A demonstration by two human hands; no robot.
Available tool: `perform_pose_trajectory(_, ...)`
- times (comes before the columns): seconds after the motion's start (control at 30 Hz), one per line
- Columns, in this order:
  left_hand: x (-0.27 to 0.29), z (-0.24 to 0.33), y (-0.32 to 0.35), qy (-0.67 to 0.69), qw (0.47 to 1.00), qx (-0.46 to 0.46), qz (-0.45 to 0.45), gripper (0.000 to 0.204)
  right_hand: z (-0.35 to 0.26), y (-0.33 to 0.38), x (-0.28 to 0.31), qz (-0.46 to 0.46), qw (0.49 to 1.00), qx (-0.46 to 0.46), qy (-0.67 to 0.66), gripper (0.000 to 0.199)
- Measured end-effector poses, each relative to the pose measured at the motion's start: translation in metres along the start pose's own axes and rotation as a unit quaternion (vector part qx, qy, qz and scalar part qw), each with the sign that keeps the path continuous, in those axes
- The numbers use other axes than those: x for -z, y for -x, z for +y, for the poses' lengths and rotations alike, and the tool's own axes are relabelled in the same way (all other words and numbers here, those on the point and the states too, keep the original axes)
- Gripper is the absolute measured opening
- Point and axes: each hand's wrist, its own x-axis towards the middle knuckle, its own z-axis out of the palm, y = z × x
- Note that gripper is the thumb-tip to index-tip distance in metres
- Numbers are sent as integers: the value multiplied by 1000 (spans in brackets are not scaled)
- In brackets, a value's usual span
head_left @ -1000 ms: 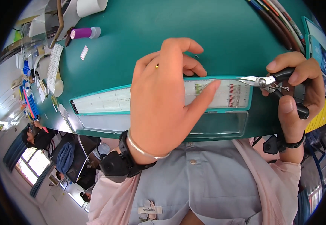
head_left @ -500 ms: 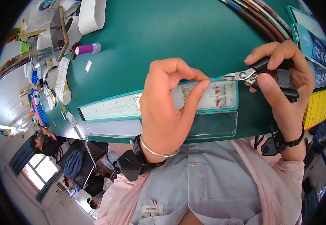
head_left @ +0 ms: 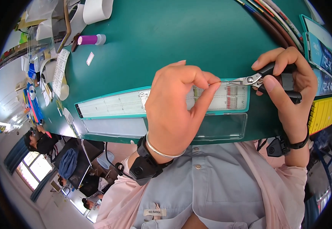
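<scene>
Head view, right hand [head_left: 291, 107] gripping pliers [head_left: 251, 80] (tapered metal)

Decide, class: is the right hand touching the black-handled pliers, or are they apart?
Touching. The head view shows the right hand wrapped around the pliers, its thumb lying across one black handle.

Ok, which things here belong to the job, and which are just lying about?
In use:
- left hand, fingertips pinched
- right hand, holding pliers
- open case, likely

Apparently lying about:
- purple tube
- white label
- yellow box
</scene>
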Motion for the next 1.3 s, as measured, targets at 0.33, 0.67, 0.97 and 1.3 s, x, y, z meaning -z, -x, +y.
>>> perform_pose_trajectory(0.33, 0, 2, 2, -27, 998, -51, 7, 41, -5, 1, -3, 2, 999, -28, 21, 15)
perform_pose_trajectory(0.67, 23, 11, 12, -43, 989, -51, -130, 73, 7, 3, 17, -65, 989, 113, 69, 21)
perform_pose_trajectory(0.97, 27, 14, 17, -190, 933, -14, -305, 93, 17, 8, 19, -63, 992, 97, 44, 24)
perform_pose_trajectory(1.3, 25, 8, 15, -249, 906, -38, -341, 87, 25, 2, 29, -114, 981, 141, 62, 20)
